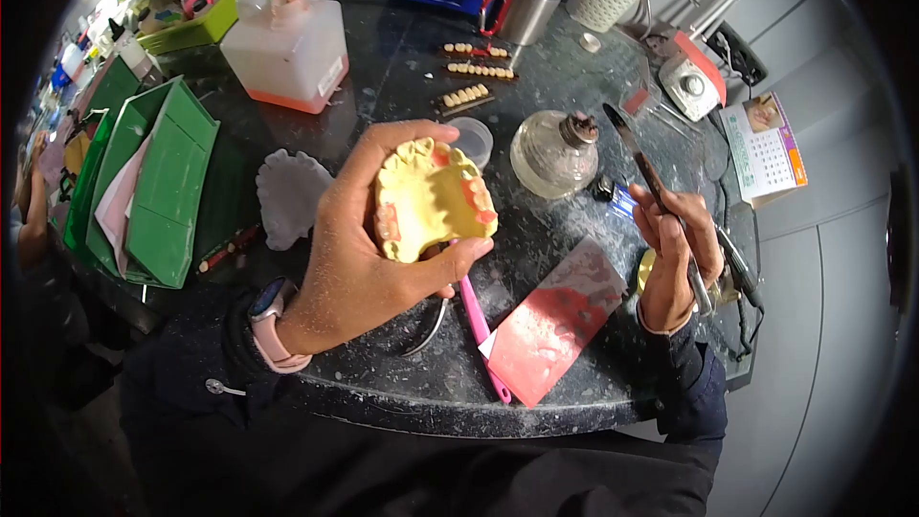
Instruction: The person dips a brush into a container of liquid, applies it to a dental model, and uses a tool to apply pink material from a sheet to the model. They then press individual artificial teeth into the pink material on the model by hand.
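My left hand [359,230] is closed around a yellow dental cast [421,199], held up above the bench. Pink wax and pale teeth sit along parts of the cast's arch. In my right hand [678,254] is a wax knife [634,146], its dark blade pointing up and away to the left. Below and between the hands lies a pink wax sheet [560,325], partly lit. Beside it rests a pink-handled tool [479,335], partly hidden by my left hand. A glass spirit burner [553,155] stands beyond, between the cast and the knife.
Strips of artificial teeth [479,69] lie near a steel mug [529,8]. A white plastic bottle [287,56] with pink liquid stands back left. Green trays [168,187] and a grey cast [287,196] are at left; a calendar [764,148] is at right.
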Tool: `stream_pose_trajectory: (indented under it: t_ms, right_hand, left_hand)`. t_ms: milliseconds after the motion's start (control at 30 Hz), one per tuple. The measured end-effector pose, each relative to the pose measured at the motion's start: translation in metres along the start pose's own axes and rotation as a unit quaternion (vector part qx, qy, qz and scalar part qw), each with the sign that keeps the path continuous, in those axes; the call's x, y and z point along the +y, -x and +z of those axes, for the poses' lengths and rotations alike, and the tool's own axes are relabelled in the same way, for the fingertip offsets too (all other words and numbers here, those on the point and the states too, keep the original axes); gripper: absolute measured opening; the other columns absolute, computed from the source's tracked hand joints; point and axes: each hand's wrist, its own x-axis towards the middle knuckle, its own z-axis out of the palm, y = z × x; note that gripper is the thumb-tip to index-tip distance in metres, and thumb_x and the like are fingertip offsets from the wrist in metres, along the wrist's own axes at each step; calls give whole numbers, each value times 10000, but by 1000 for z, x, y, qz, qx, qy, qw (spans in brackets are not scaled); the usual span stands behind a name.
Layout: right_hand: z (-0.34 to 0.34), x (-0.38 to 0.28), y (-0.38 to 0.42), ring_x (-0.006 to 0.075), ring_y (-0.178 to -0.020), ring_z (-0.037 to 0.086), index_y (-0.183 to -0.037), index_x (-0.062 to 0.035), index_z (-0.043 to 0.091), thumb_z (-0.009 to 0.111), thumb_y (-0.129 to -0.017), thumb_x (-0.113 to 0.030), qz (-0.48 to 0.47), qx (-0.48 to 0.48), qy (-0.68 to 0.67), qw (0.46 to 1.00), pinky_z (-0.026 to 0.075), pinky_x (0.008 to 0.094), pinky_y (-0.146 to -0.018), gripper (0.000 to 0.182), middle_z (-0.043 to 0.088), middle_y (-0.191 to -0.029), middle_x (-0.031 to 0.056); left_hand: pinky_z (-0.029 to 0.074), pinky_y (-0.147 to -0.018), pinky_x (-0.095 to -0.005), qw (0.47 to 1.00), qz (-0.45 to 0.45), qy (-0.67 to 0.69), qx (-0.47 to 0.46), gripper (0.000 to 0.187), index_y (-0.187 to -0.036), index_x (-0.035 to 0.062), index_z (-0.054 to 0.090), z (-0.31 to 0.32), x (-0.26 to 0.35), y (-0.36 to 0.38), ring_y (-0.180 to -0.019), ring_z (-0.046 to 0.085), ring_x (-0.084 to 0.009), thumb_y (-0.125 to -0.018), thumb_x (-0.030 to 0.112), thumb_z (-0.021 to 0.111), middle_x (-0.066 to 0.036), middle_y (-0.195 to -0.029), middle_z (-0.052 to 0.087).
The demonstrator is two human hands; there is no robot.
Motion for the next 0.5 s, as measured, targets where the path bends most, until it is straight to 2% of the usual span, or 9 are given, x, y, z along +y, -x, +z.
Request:
stream_pose_trajectory:
  t_ms: [100,267,367,500]
  right_hand:
    - [0,0,-1,307,-998,607,-1017,70,557,493,-894,12,5,-4,19,1000,519,328,-856,149,530,-967,135]
    - [1,4,0,276,-958,632,-1024,52,570,550,-863,31,-11,5,58,998,509,283,-786,163,575,-920,130]
    - [3,-3,1,269,-963,629,-1029,59,565,552,-865,22,34,19,51,998,507,285,-803,168,584,-924,135]
    - [-1,0,1,252,-998,614,-1053,75,541,542,-874,10,20,-8,26,999,496,285,-834,190,606,-987,183]
  left_hand:
    - [554,-512,-215,1000,5,-5,3,650,-1213,47,373,1,-2,0,-835,614,-138,-662,-49,704,-129,-1029,575]
    - [547,-498,-205,999,19,-35,-14,646,-1206,50,365,-2,-8,0,-811,615,-138,-661,-45,697,-131,-1020,570]
    - [540,-486,-200,999,21,-40,-18,639,-1202,54,364,-2,-8,0,-794,614,-134,-662,-45,691,-129,-1015,565]
    - [525,-464,-192,997,24,-68,-8,627,-1199,55,366,-2,-10,1,-759,608,-127,-666,-26,685,-111,-990,546]
